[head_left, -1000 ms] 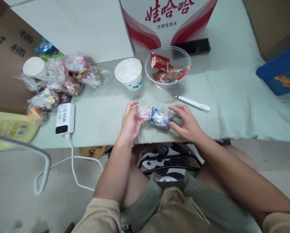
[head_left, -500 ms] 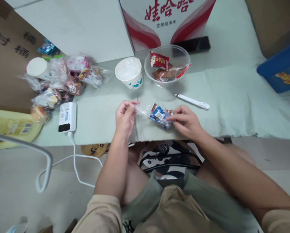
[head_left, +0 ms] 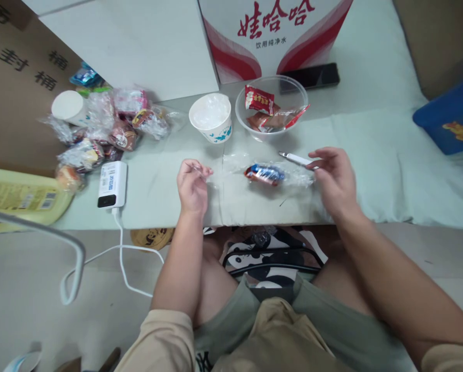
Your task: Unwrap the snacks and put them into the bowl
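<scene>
A blue and red snack packet [head_left: 264,174] lies inside a clear plastic bag [head_left: 293,178] that is stretched flat on the pale green table cover [head_left: 371,150]. My left hand [head_left: 193,183] is closed in a pinch on the bag's left end. My right hand [head_left: 334,178] is at the bag's right end, with thumb and fingers curled around the near end of a white pen-shaped tool [head_left: 295,159] that lies on the cover. The snack packet sits between my two hands, and neither hand touches it.
Behind the bag stand a white paper cup [head_left: 211,116] and a clear bowl [head_left: 255,85] holding red snack packets. A black phone [head_left: 311,76] and a red-and-white carton [head_left: 274,31] are behind them. At the left are a heap of wrapped snacks [head_left: 107,124], a white power bank [head_left: 112,183] and another cup [head_left: 69,107].
My right hand left the snack packet and moved right and back onto the white tool. The bag is now pulled out flatter and wider, and my left hand has stayed pinched on its left end.
</scene>
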